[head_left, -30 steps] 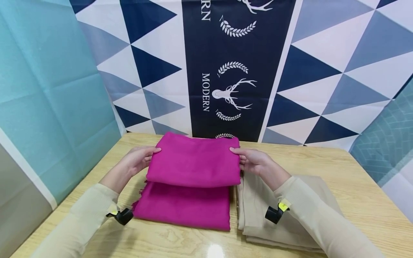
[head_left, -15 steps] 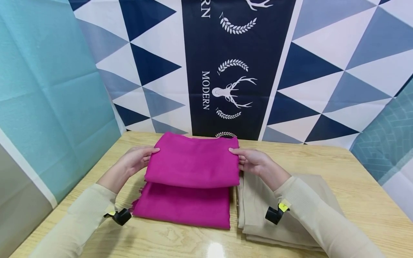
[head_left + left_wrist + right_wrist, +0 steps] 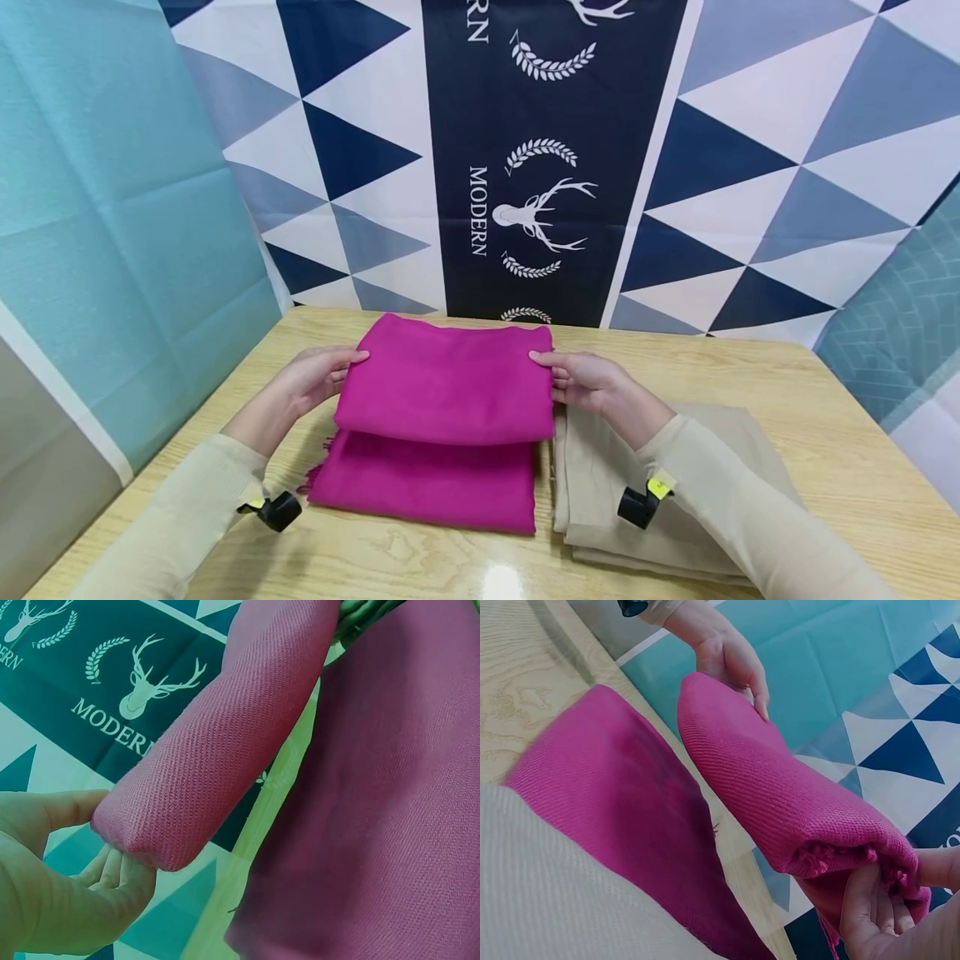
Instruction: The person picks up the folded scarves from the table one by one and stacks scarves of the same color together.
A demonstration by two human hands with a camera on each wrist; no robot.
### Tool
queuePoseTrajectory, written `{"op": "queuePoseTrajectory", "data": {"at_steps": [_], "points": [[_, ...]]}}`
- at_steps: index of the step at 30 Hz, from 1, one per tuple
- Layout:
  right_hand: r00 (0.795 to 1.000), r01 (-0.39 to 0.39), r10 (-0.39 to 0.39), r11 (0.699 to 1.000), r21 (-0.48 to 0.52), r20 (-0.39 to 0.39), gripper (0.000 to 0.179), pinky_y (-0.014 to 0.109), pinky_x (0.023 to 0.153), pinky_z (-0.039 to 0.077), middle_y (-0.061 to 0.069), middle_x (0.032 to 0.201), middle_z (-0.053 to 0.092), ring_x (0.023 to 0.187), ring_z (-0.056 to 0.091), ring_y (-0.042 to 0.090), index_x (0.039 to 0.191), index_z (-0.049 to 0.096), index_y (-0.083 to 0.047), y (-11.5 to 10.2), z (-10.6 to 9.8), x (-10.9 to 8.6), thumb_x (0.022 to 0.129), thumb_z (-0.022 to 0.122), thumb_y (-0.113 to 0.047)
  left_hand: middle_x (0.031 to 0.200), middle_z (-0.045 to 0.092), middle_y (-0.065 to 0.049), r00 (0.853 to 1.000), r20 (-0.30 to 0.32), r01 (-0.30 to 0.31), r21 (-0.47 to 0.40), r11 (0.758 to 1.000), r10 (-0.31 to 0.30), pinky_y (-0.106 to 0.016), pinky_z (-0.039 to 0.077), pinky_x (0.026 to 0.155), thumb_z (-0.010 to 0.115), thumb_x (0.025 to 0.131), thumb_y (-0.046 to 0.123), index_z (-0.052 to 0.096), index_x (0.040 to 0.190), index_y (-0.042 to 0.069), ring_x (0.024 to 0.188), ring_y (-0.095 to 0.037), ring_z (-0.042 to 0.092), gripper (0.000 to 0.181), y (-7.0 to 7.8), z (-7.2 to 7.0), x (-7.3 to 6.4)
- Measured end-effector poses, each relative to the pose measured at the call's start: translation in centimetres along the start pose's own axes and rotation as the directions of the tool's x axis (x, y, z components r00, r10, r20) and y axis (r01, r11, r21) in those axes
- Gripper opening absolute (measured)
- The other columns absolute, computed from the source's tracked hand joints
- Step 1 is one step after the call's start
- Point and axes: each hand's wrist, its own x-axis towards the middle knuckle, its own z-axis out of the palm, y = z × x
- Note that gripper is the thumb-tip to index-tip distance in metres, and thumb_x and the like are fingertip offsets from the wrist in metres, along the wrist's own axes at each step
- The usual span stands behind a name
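Observation:
Both hands hold up a folded magenta scarf [image 3: 446, 383] by its left and right edges, above the table. The left hand [image 3: 315, 379] pinches one side, thumb on top and fingers beneath. Opposite it, my right hand [image 3: 588, 379] pinches the other side the same way. Fringe shows in the folds beside the right fingers [image 3: 866, 896] in the right wrist view. Under and nearer than the raised scarf, a folded magenta cloth layer [image 3: 427, 492] lies flat, fringe at its left edge. The left wrist view shows a gap between this layer [image 3: 375, 810] and the raised scarf [image 3: 202, 765].
A folded beige cloth [image 3: 652, 525] lies on the wooden table [image 3: 420, 567] at the right, under the right forearm. A patterned fabric backdrop [image 3: 555, 167] stands behind the table, with a teal panel [image 3: 127, 208] along the left side.
The raised scarf and both hands have come slightly down and toward me, with a small shift left. The flat magenta layer and beige cloth stay in place.

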Motion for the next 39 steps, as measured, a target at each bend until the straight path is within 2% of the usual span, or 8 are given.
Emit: {"op": "queuePoseTrajectory", "data": {"at_steps": [4,10,15,18,23,36,39], "points": [[1.0,0.003,-0.003,1.0,0.001,0.001,0.017,0.018,0.074,0.053,-0.005,0.081,0.066,0.079,0.06,0.006,0.111,0.048,-0.008,0.2,0.1,0.1,0.098,0.053,-0.018,0.086,0.066,0.012,1.0,0.004,0.001,-0.001,1.0,-0.001,-0.017,0.053,0.077,0.056,0.096,0.019,0.055,0.114,0.006,0.081,-0.002,0.064,0.023,-0.2,-0.2,-0.1],[1.0,0.008,-0.008,1.0,-0.008,0.006,0.015,0.017,0.074,0.053,-0.006,0.08,0.065,0.078,0.06,0.006,0.11,0.048,-0.008,0.5,0.0,0.2,0.098,0.05,-0.017,0.085,0.067,0.012,1.0,0.005,0.007,-0.015,1.0,-0.007,-0.017,0.053,0.077,0.057,0.096,0.019,0.056,0.114,0.006,0.08,-0.002,0.065,0.023,-0.4,-0.3,-0.1],[1.0,0.005,-0.005,1.0,-0.007,0.007,0.015,0.018,0.074,0.054,-0.005,0.08,0.066,0.078,0.061,0.006,0.109,0.048,-0.007,0.6,0.1,0.4,0.098,0.05,-0.016,0.086,0.068,0.011,1.0,0.012,0.008,-0.025,1.0,-0.007,-0.018,0.053,0.077,0.058,0.095,0.019,0.064,0.097,0.015,0.08,-0.003,0.066,0.008,-0.6,-0.5,-0.1],[1.0,0.003,-0.003,1.0,-0.004,0.005,0.015,0.018,0.074,0.054,-0.005,0.081,0.066,0.078,0.062,0.006,0.109,0.049,-0.006,0.6,0.2,0.4,0.098,0.051,-0.015,0.086,0.068,0.011,1.0,0.013,0.009,-0.026,1.0,-0.009,-0.017,0.053,0.078,0.059,0.095,0.019,0.064,0.103,0.012,0.08,-0.003,0.066,0.012,-0.7,-0.5,-0.2],[1.0,-0.007,0.007,1.0,-0.009,0.002,0.015,0.019,0.074,0.054,-0.004,0.081,0.066,0.079,0.061,0.007,0.109,0.05,-0.006,0.7,0.4,0.4,0.097,0.052,-0.015,0.087,0.067,0.012,1.0,0.006,0.015,-0.015,1.0,-0.015,-0.017,0.054,0.078,0.058,0.095,0.02,0.048,0.131,-0.002,0.082,-0.002,0.065,0.043,-0.9,-0.6,-0.2],[1.0,-0.028,0.028,1.0,-0.011,-0.009,0.016,0.019,0.074,0.055,-0.003,0.081,0.067,0.078,0.062,0.007,0.11,0.053,-0.005,0.9,0.8,0.2,0.097,0.055,-0.015,0.088,0.067,0.013,1.0,0.014,0.014,-0.002,1.0,-0.014,-0.017,0.054,0.078,0.057,0.096,0.02,0.043,0.135,-0.003,0.082,-0.001,0.065,0.047,-1.1,-1.0,-0.5],[0.999,-0.032,0.032,0.999,-0.008,-0.008,0.018,0.019,0.074,0.055,-0.003,0.081,0.068,0.078,0.063,0.008,0.112,0.053,-0.005,0.9,0.8,0.2,0.097,0.054,-0.015,0.088,0.068,0.013,1.0,0.017,0.012,-0.005,1.0,-0.012,-0.017,0.054,0.078,0.058,0.096,0.02,0.05,0.128,0.001,0.083,-0.002,0.066,0.039,-1.2,-1.2,-0.6]]}}
